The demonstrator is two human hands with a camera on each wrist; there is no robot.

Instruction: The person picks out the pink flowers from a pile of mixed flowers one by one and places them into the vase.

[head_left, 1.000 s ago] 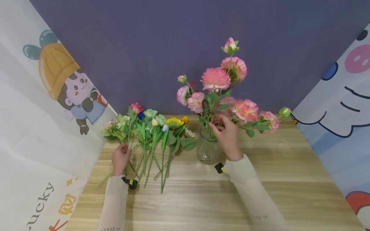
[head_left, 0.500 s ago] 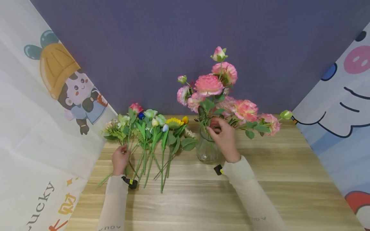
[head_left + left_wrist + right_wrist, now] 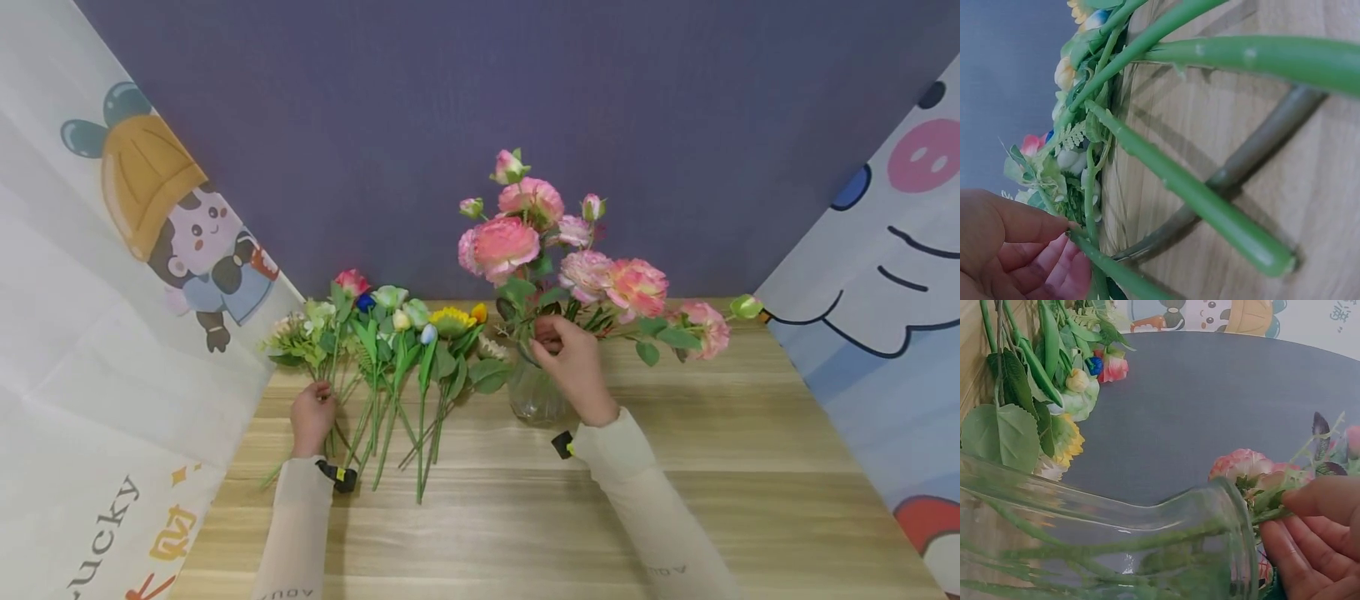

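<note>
Your right hand (image 3: 576,367) sits at the mouth of the glass vase (image 3: 534,396), its fingers (image 3: 1310,550) curled and pinching the green stems of the pink flower bunch (image 3: 570,258) right where they enter the neck. In the right wrist view those stems (image 3: 1147,540) run down inside the glass, and the pink heads spread above and beyond your fingers, some leaning out to the far right over the bench (image 3: 675,467). The vase stands upright on the bench, just below your fingertips and touching them at the rim.

Your left hand (image 3: 311,417) lies well apart to the left, on the loose flowers (image 3: 390,350) laid flat on the bench. Its fingers (image 3: 1035,250) are bent, thumb and fingertips closing narrowly on one thin green stem (image 3: 1094,250) at the left edge of the pile. Thicker stems (image 3: 1197,194) cross just beyond your fingers, lying on the wood. The heads of that pile, among them a sunflower (image 3: 452,317), a pink rose (image 3: 352,280) and pale buds, point away from your fingers toward the purple wall (image 3: 420,108); their cut ends lie just to the right of your left wrist.
</note>
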